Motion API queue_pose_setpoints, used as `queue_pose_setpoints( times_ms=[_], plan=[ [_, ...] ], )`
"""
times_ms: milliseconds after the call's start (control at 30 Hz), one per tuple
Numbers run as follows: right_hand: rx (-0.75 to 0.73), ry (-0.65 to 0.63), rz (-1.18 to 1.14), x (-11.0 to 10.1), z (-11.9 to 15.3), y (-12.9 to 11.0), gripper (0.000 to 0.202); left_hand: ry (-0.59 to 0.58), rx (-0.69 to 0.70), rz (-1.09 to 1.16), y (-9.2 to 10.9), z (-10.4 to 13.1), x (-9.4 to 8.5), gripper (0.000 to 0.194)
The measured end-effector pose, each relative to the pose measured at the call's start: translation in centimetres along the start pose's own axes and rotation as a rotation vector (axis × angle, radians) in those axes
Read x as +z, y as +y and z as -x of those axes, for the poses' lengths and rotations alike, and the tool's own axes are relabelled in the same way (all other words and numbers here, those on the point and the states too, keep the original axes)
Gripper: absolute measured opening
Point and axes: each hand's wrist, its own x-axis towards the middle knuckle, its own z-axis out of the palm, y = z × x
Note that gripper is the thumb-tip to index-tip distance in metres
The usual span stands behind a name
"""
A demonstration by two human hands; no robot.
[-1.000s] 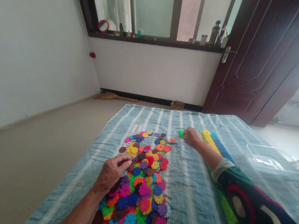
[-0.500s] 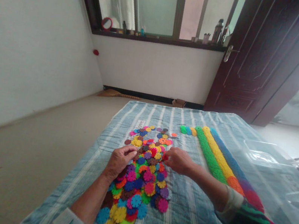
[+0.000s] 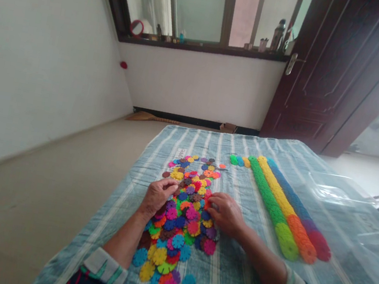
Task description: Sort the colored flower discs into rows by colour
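A long heap of flower-shaped plastic discs (image 3: pixel 180 221) in many colours is spread over the striped cloth. My left hand (image 3: pixel 158 197) rests at the heap's left edge, thumb and forefinger pinched together beside some brown discs; what is between them, if anything, is too small to make out. Across the heap, my right hand (image 3: pixel 226 212) has its fingers closed at the right edge, with a red disc (image 3: pixel 207 203) at the fingertips. Its fingers partly cover the discs under them.
Rods of stacked discs, green (image 3: pixel 267 198), yellow (image 3: pixel 277 191) and blue (image 3: pixel 288 192), lie to the right, with a short row of small stacks (image 3: pixel 240 161) at their far end. Clear plastic containers (image 3: pixel 343 189) stand farther right. A printed card (image 3: pixel 181 153) lies beyond the heap.
My right hand has come slightly nearer along the heap's right edge and turned, its fingers lower over the discs. My left hand keeps its pinch at nearly the same spot. The view has tilted slightly.
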Motion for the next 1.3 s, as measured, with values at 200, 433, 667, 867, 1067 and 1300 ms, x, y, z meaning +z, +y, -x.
queue_pose_setpoints(
  times_ms=[200, 433, 667, 867, 1067, 1300],
  plan=[
    [-0.017, 0.055, -0.052, 0.7, 0.3, 0.8, 0.013, -0.007, -0.051, 0.076, 0.5, 0.3, 0.1, 0.027],
    [-0.071, 0.073, -0.063, 1.2, 0.4, 1.5, 0.013, -0.016, -0.055, 0.108, 0.2, 0.3, 0.4, 0.028],
    [-0.107, 0.099, -0.064, 1.2, 0.6, 1.6, 0.009, -0.038, -0.081, 0.16, 0.4, 0.4, 0.5, 0.028],
    [-0.122, 0.095, -0.07, 1.1, 0.6, 1.7, 0.009, -0.142, -0.01, 0.073, 0.7, 0.7, 0.6, 0.028],
    [-0.124, 0.113, -0.057, 1.3, 0.5, 1.9, 0.008, -0.216, 0.175, -0.209, 0.7, 0.8, 0.7, 0.024],
    [-0.138, 0.121, -0.069, 1.3, 0.5, 1.9, 0.007, -0.226, 0.212, -0.268, 0.3, 0.7, 0.9, 0.02]
  ],
)
